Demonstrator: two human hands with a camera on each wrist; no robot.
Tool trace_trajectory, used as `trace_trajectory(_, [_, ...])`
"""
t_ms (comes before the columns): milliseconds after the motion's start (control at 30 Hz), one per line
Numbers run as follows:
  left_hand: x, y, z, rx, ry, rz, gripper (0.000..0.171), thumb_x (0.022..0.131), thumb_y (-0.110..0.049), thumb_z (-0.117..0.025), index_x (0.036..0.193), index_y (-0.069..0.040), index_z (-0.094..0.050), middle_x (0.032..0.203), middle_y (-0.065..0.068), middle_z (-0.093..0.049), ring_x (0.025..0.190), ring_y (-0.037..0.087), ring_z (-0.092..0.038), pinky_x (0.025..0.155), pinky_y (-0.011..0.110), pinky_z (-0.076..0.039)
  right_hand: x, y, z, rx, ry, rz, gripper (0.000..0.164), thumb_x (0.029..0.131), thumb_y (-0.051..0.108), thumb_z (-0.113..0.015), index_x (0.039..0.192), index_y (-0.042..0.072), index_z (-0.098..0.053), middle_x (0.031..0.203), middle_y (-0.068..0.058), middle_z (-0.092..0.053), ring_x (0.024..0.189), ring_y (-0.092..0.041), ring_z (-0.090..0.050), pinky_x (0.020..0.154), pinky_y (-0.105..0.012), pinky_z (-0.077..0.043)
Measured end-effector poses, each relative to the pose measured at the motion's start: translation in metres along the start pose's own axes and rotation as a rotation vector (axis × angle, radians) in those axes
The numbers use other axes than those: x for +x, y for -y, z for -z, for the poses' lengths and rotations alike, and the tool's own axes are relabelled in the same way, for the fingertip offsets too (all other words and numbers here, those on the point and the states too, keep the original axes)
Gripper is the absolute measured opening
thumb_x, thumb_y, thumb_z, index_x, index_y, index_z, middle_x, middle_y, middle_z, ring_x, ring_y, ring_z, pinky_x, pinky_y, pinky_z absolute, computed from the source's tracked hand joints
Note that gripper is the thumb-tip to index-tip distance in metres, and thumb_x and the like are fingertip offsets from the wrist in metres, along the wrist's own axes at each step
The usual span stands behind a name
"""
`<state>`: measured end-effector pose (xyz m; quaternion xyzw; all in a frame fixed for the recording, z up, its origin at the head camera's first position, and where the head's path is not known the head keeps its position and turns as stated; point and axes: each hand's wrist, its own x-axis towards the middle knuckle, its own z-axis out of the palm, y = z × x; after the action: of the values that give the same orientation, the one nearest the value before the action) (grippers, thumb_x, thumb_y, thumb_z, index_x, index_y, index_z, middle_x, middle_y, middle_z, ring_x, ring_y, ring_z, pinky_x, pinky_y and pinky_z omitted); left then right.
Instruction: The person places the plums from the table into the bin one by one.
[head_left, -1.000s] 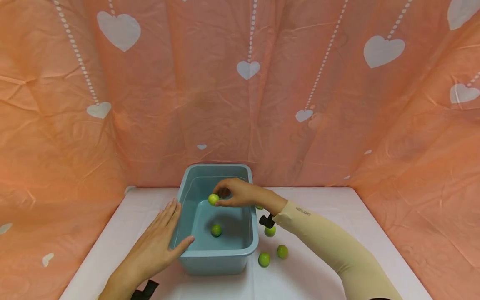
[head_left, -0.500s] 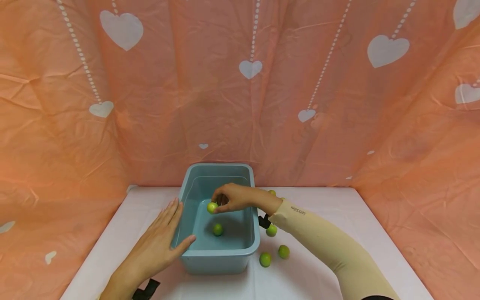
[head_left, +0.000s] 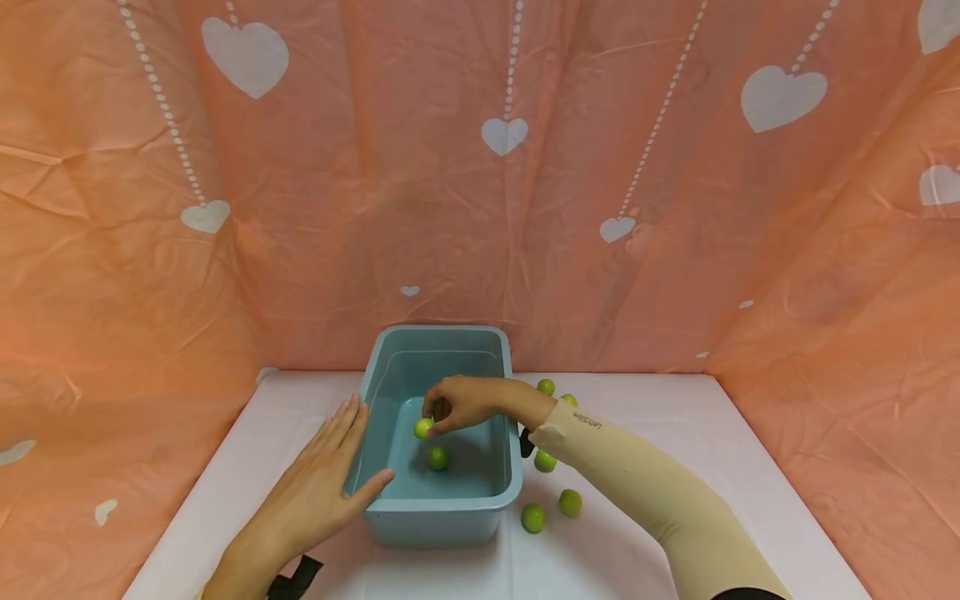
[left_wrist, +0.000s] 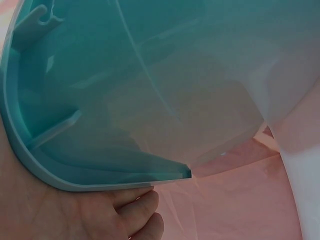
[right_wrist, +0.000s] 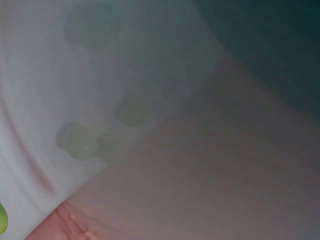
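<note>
The right hand [head_left: 467, 402] pinches a round green fruit [head_left: 423, 428] inside a smooth blue plastic tub [head_left: 442, 505]. The left hand [head_left: 318, 477], spread, touches its side.

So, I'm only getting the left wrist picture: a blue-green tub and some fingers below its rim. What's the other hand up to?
Observer: In the head view, the right hand is inside the tub, pinching a yellowish-green fruit between thumb and fingers.

Visitor: Oh, fruit! I can't see any from here. Is there more of it anywhere?

Observer: Yes, the head view shows five more green fruits outside the tub, on the white table to its right.
</note>
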<state>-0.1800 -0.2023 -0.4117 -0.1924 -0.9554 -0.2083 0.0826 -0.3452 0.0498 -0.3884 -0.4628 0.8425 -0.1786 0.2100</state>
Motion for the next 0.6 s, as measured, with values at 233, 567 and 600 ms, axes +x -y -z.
trace_trajectory(233, [0.0004, -0.0006, 0.0001, 0.014, -0.005, 0.000, 0.099, 0.104, -0.066, -0.058, 0.169, 0.001, -0.025, 0.177, 0.020, -0.018, 0.164, 0.040, -0.019, 0.130, 0.060, -0.023, 0.0020, -0.0016, -0.0016, -0.024, 0.065, -0.060, 0.027, 0.099, 0.027, -0.081, 0.120, 0.010, -0.077, 0.104, 0.002, -0.076, 0.092, -0.005, -0.067, 0.082, -0.021, -0.056])
trace_trajectory(567, [0.0011, -0.0009, 0.0001, 0.010, 0.009, 0.005, 0.100, 0.104, -0.066, -0.058, 0.169, 0.001, -0.024, 0.177, 0.021, -0.018, 0.164, 0.041, -0.019, 0.127, 0.065, -0.025, 0.0038, -0.0026, -0.0040, -0.025, 0.090, -0.101, 0.028, 0.099, 0.028, -0.081, 0.120, 0.010, -0.078, 0.103, 0.003, -0.075, 0.092, -0.006, -0.066, 0.083, -0.021, -0.056])
trace_trajectory(600, [0.0012, -0.0011, 0.0002, 0.010, 0.010, 0.006, 0.099, 0.104, -0.066, -0.057, 0.169, 0.001, -0.024, 0.177, 0.021, -0.017, 0.164, 0.040, -0.018, 0.127, 0.065, -0.025, 0.0038, -0.0023, -0.0042, -0.028, 0.091, -0.105, 0.028, 0.099, 0.028, -0.081, 0.120, 0.010, -0.078, 0.103, 0.004, -0.075, 0.092, -0.006, -0.066, 0.083, -0.022, -0.056])
